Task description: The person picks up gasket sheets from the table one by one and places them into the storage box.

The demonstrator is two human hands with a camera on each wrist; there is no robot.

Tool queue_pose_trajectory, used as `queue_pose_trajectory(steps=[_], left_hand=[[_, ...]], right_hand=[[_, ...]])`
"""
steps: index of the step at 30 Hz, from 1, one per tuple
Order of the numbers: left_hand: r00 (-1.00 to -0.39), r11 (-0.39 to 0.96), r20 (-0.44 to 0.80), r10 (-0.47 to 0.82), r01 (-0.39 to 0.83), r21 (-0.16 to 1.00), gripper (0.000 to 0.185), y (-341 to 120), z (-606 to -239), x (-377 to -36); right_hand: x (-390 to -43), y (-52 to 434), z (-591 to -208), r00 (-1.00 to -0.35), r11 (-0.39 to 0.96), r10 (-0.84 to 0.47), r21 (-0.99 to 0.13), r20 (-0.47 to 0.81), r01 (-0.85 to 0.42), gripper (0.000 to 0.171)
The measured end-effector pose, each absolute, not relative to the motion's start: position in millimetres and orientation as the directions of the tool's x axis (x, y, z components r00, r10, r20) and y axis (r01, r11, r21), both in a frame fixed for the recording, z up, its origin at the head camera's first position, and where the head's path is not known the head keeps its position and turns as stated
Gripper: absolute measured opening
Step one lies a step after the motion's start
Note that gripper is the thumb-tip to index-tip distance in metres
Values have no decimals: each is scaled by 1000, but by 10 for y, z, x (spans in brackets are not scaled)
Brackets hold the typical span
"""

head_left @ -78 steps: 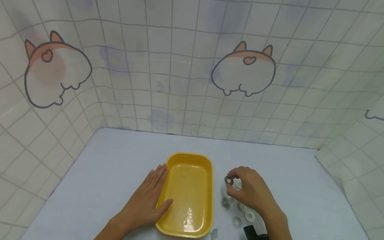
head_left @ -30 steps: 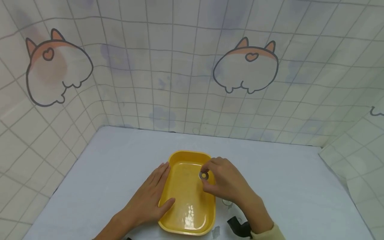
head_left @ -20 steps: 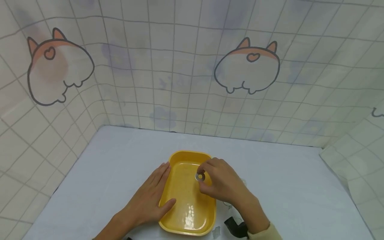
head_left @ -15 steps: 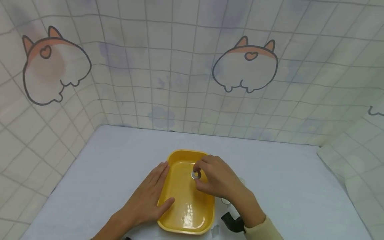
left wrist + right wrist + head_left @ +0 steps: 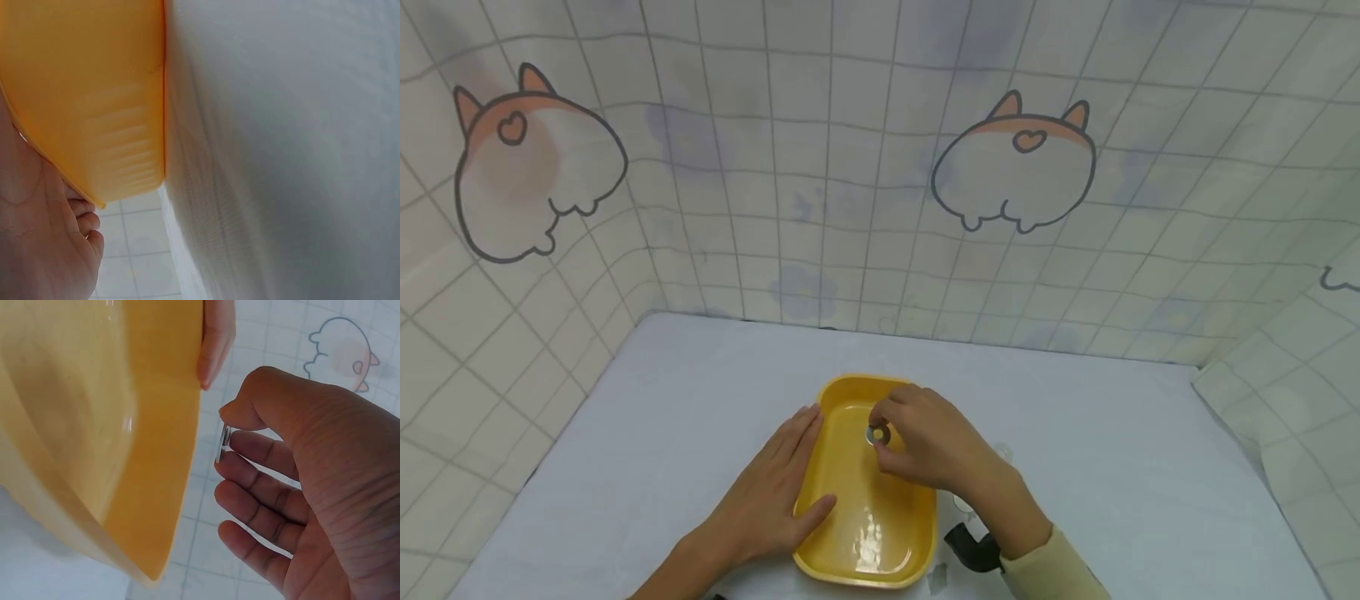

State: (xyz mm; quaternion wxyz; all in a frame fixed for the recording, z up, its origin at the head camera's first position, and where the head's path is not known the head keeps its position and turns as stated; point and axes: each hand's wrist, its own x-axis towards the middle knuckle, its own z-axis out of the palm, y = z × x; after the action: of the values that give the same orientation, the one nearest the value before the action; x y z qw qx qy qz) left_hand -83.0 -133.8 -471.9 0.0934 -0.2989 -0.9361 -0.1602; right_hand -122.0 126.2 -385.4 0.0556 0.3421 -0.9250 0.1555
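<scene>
Between thumb and fingers, my right hand (image 5: 928,442) pinches a small metal washer (image 5: 877,434) above the yellow tray (image 5: 862,575). In the right wrist view the washer (image 5: 223,444) shows edge-on, thin and shiny, at the fingertips. My left hand (image 5: 767,492) rests along the tray's left rim, fingers straight and the thumb over the edge. The left wrist view shows the palm (image 5: 37,231) against the outside of the tray wall (image 5: 94,112). Inside the tray I see only bare yellow floor and a bright reflection.
Right of the tray, pale rings (image 5: 962,503), partly hidden by my right forearm, lie on the white tabletop (image 5: 1112,467). A black curved piece (image 5: 973,550) sits at my right wrist. A small grey patch (image 5: 937,577) is by the tray's lower right corner. Tile-patterned curtains surround the table.
My right hand has carried the washer left, from beside the tray to over its middle, still drifting left in the last half second. The left hand has stayed on the rim.
</scene>
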Motion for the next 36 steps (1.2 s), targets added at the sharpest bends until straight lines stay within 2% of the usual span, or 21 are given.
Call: queue_pose_trajectory(steps=[5, 14, 22, 31, 36], left_hand=[[-809, 777, 263, 525, 582, 240, 96, -1334, -4730, -813], [-808, 778, 265, 526, 583, 234, 97, -1324, -4774, -814], [-808, 777, 268, 524, 583, 237, 97, -1315, -4743, -826], [-798, 773, 296, 525, 593, 226, 96, -1309, -4760, -810], [-790, 770, 323, 522, 599, 220, 96, -1316, -4773, -822]], right_hand=[[-1186, 1287, -3844, -778, 740, -588, -241, 223, -628, 23], [-1031, 1521, -3819, -838, 811, -504, -218, 211, -543, 22], [-914, 1796, -3890, -910, 871, -374, -267, 181, -411, 25], [-748, 2050, -4057, -948, 895, -271, -318, 166, -312, 22], [-670, 2143, -4125, -951, 896, -258, -325, 173, -302, 21]])
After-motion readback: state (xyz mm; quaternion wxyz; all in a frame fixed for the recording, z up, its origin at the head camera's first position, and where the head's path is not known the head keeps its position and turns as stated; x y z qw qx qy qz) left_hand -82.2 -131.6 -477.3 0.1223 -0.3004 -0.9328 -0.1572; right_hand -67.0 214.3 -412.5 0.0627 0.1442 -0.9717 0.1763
